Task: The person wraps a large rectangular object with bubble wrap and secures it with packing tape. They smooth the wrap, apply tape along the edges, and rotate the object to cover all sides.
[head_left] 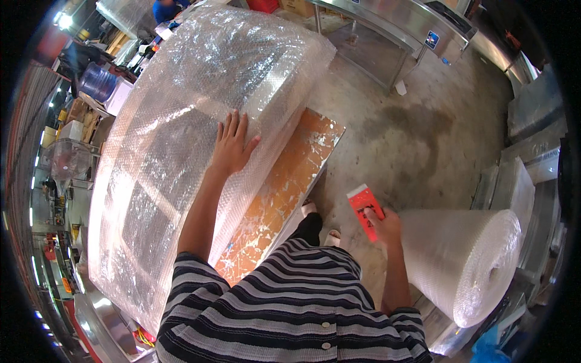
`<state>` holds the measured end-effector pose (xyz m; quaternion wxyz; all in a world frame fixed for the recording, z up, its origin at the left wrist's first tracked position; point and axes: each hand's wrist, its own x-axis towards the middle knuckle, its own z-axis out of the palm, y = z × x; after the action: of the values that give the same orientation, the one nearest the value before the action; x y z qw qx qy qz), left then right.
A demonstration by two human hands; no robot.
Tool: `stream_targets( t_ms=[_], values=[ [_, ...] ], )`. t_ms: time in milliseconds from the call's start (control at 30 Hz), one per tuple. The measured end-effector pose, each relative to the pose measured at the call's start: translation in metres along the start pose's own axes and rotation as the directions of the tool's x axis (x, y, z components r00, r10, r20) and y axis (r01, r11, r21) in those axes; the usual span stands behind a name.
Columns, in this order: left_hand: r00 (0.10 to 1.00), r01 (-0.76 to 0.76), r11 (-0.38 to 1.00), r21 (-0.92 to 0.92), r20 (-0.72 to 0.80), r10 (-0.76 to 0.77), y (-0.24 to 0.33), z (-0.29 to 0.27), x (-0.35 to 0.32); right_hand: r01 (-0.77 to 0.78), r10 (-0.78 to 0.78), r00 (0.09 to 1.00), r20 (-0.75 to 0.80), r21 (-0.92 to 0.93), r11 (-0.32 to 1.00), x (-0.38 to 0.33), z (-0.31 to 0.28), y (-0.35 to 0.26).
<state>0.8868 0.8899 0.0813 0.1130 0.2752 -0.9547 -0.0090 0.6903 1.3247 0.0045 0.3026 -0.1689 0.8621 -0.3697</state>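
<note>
A large bulky item wrapped in clear bubble wrap (175, 130) lies across the left and middle, on a worn orange-brown board (266, 224) with scraped white patches. My left hand (232, 145) rests on the wrap near its right side, fingers stretched out. What the wrap covers is blurred by its shine. Off to the right, above the floor, my right hand (386, 227) grips a flat red rectangular object (364, 213) with dark marks and a pale far end; its exact kind does not show. Beside that forearm is a thick roll of bubble wrap (451, 254).
A steel table (387, 27) stands at the far side, over stained concrete floor (417, 133). Wrapped metal-looking panels (535, 145) line the right edge. At the left are a blue water bottle (97, 83) and cluttered shelves. Part of another person in blue (164, 11) appears far left.
</note>
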Motion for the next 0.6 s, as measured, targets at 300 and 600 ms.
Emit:
stream_targets(
  t_ms=[300,600],
  values=[
    [0.953,0.303,-0.032,-0.952,0.302,0.031,0.099,-0.025,-0.033,0.472,-0.529,0.844,0.088,0.347,0.81,0.029,0.049,-0.138],
    [0.893,0.411,-0.127,-0.903,0.426,-0.145,0.108,-0.046,0.003,0.624,-0.678,0.686,0.264,0.267,0.735,0.087,0.028,-0.184]
  ],
)
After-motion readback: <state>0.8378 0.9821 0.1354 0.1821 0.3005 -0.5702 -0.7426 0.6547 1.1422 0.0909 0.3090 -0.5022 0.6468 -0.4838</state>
